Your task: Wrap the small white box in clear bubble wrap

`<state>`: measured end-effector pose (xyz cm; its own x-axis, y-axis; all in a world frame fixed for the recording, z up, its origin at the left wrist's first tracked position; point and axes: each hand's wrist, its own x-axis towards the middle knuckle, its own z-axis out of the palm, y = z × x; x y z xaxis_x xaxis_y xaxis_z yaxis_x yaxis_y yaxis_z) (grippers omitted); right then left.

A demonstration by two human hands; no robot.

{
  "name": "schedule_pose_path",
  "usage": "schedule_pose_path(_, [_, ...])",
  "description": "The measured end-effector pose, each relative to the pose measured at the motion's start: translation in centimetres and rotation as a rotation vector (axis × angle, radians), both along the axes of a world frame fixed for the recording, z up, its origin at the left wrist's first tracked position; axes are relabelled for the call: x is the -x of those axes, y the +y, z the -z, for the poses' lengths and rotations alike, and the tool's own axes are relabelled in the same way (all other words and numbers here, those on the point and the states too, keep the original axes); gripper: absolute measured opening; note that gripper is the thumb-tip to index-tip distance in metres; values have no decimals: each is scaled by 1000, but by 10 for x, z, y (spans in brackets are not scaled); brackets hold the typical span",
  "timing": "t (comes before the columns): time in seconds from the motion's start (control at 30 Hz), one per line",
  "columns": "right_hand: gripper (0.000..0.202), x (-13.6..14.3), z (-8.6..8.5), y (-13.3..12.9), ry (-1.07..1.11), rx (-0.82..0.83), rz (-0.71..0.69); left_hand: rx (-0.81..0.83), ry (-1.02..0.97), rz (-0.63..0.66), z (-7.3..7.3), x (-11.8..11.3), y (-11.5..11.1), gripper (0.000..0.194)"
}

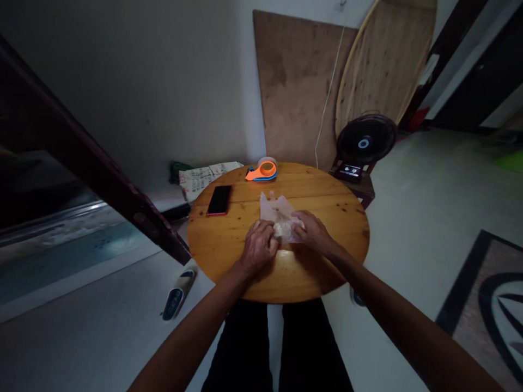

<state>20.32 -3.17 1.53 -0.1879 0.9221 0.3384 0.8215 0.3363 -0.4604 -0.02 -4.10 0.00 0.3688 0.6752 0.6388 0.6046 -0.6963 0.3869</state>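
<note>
A thin, whitish see-through plastic bag (279, 211) lies on the round wooden table (327, 209) in front of me. Something pale and crinkled shows in its lower part, but I cannot make out what it is. At the bag's left edge, my left hand (260, 244) has its fingers curled closed on the plastic. My right hand (309, 230) pinches the right side of the bag with bent fingers. The bag's narrow handle ends point away from me, toward the far side of the table.
An orange and blue tape dispenser (263, 171) stands at the table's far edge. A dark-screened phone (219, 200) with a red edge lies at the left. Beyond the table's right side is a black fan (365, 141). A slipper (176, 296) lies on the floor.
</note>
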Motion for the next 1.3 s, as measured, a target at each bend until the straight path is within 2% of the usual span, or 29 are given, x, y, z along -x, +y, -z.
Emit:
schedule_pose_path(0.13, [32, -1, 3, -6, 119, 59, 136, -27, 0, 10, 4, -1, 0, 17])
schedule_pose_path(0.27, [27, 0, 4, -6, 183, 173, 163, -24, 2, 2, 7, 0, 1, 19])
schedule_pose_path(0.53, [48, 1, 4, 3, 143, 334, 256, -60, 3, 11, 8, -1, 2, 25])
schedule_pose_path(0.87, [35, 16, 15, 3, 282, 227, 309, -57, 48, 13, 8, 0, 1, 24])
schedule_pose_path(0.97, [36, 22, 12, 5, 404, 201, 278, -55, 80, -2, 6, 0, 0, 23])
schedule_pose_path(1.1, [40, 34, 7, 4, 633, 212, 155, -45, 137, -27, 3, 0, -1, 23])
schedule_pose_path(1.3, [38, 49, -1, 5, 702, 217, 85, 5, 119, -20, 5, 0, 2, 25])
